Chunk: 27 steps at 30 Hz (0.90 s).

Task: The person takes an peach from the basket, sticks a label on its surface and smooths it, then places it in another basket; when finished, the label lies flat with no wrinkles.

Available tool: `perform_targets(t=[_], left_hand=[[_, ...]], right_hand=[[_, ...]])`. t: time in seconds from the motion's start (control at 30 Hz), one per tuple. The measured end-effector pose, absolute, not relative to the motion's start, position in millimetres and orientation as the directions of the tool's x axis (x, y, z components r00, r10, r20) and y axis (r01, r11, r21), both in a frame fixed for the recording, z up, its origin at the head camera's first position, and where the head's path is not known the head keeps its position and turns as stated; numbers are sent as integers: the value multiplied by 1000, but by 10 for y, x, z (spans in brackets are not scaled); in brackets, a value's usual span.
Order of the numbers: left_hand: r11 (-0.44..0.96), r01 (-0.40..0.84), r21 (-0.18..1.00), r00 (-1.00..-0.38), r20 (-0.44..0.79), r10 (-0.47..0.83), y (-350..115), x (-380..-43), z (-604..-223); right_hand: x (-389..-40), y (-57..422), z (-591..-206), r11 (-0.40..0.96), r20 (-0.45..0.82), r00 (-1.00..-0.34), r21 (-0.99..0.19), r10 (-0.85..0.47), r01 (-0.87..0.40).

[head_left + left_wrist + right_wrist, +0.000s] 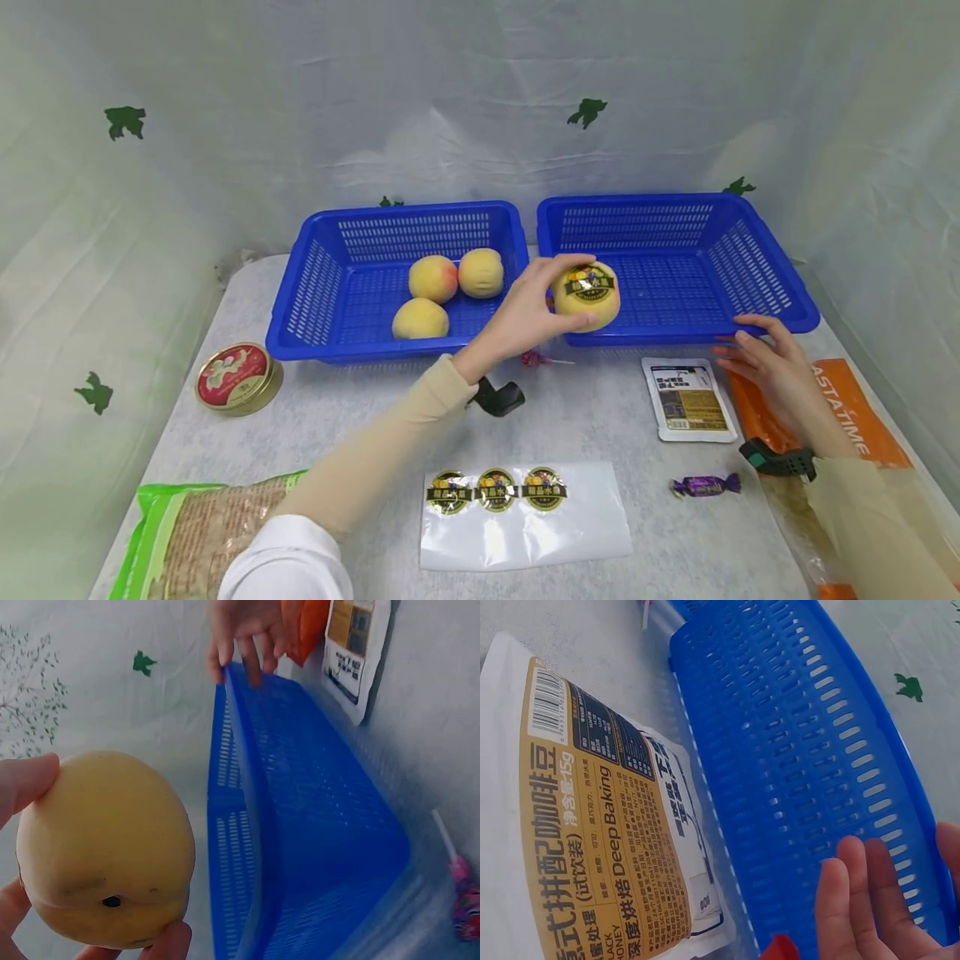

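My left hand (527,308) grips a yellow peach (588,310) between thumb and fingers, over the front left corner of the right blue basket (678,335). A round black-and-gold fruit sticker (589,284) is on the peach. The left wrist view shows the underside of the peach (112,840), with a small dark hole. At the right basket's front rim is my right hand (776,371), its fingers loosely extended and holding nothing. Three more peaches (432,279) lie in the left blue basket (397,348).
On the table in front lies a white sticker sheet (525,542) with three round stickers. A coffee bean pouch (692,402), purple wrapped candy (707,486) and orange bag (862,412) are at the right. A lollipop (534,358), round red tin (238,379) and green-edged bag (217,529) are also there.
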<state>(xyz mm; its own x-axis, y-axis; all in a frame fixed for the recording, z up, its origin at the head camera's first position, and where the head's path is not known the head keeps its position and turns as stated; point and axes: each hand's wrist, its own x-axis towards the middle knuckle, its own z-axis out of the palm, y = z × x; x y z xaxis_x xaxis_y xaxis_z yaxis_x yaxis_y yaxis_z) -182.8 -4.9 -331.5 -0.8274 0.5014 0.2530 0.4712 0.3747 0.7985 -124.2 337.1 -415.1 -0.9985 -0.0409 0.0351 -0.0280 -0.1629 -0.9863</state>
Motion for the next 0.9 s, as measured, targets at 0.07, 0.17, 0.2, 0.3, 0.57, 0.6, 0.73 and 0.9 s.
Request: perform_targets(t=[0.07, 0.17, 0.2, 0.3, 0.57, 0.6, 0.73, 0.9], left_hand=[[394, 469, 790, -826, 236, 512, 39, -1975, -3292], [430, 451, 782, -829, 190, 525, 164, -2171, -3276], [443, 441, 780, -831, 169, 530, 201, -2230, -3273], [478, 431, 765, -824, 119, 553, 305, -2400, -3288], [572, 435, 695, -777, -31, 629, 461, -2677, -3447], [575, 444, 687, -769, -37, 638, 476, -2688, -3468], [569, 496, 656, -734, -33, 678, 552, -2718, -3542], [575, 536, 618, -703, -50, 710, 635, -2733, -3591]], right_hand=[[-1248, 3378, -4157, -168, 35, -999, -985, -30, -29], [-1256, 3389, -4166, -172, 33, -999, -985, -24, -29], [-1259, 3391, -4168, -169, 34, -999, -985, -25, -29], [-1269, 3393, -4174, -166, 33, -999, -986, -31, -28], [-1280, 3387, -4181, -167, 33, -998, -986, -44, -25], [-1280, 3386, -4181, -163, 36, -998, -986, -44, -29], [-1278, 3386, -4179, -151, 46, -998, -988, -48, -38], [-1273, 3383, -4178, -150, 39, -998, -988, -47, -31]])
